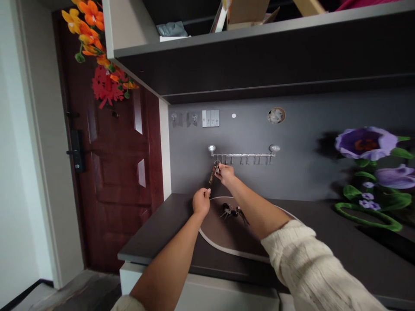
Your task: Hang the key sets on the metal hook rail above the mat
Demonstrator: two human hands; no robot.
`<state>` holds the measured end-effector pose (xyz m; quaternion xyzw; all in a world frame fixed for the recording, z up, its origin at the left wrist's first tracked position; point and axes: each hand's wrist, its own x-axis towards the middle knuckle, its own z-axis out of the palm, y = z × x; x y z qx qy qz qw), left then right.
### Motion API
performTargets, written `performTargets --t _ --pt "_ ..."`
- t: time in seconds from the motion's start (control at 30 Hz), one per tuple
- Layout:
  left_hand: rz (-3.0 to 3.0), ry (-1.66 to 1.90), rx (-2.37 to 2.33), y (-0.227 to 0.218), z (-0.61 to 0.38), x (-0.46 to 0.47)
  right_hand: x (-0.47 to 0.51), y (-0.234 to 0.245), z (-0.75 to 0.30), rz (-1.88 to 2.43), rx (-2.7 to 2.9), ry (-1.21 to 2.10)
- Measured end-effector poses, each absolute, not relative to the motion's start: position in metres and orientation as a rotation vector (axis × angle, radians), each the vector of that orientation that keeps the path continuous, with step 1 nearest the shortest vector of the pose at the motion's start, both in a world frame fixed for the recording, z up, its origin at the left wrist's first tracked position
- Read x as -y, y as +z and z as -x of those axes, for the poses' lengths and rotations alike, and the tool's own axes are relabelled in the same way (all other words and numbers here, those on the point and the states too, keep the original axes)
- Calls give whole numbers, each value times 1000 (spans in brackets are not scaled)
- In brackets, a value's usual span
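Just under the left end of a metal hook rail (pixel 246 155), my right hand (pixel 226 173) pinches a bunch of keys (pixel 217 169) by its ring. The ring is at the height of the leftmost hooks; whether it touches one I cannot tell. A dark patterned strap (pixel 212 176) hangs from the ring, slanting down to the left. Its lower end is between the thumb and fingers of my left hand (pixel 201 201), which is closed. More loose keys (pixel 229 211) lie below on a brown round-edged mat (pixel 220 239), partly behind my right forearm.
The mat rests on a dark counter (pixel 155 229). A wall switch panel (pixel 210 118) and two small hooks (pixel 184 118) are above the rail. Purple flowers (pixel 366 144) stand at the right. An overhead shelf (pixel 259 65) juts out; a dark red door (pixel 113 181) is at the left.
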<state>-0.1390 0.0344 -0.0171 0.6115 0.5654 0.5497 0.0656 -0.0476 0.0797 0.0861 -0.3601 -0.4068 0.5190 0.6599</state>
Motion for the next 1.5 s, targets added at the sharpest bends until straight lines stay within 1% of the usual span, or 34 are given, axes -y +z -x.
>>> performTargets --t 0.37,0.8,1.13,1.3,1.4,1.5 --pt "-1926 1642 -1725 -16 138 -35 -95 82 52 847 832 1155" --pt "-2039 1584 -1713 -14 138 -31 -97 72 42 908 965 1109" --pt "-2057 1589 -1540 -20 138 -37 -75 61 14 947 1127 1144" --pt "-2069 1508 -1461 -21 137 -37 -58 48 -3 1013 1197 1159" --pt "-2090 1430 -1460 -22 136 -35 -50 35 -13 1067 1349 1083" --pt "-2103 1368 -1456 -22 135 -32 -47 19 -22 1181 1597 810"
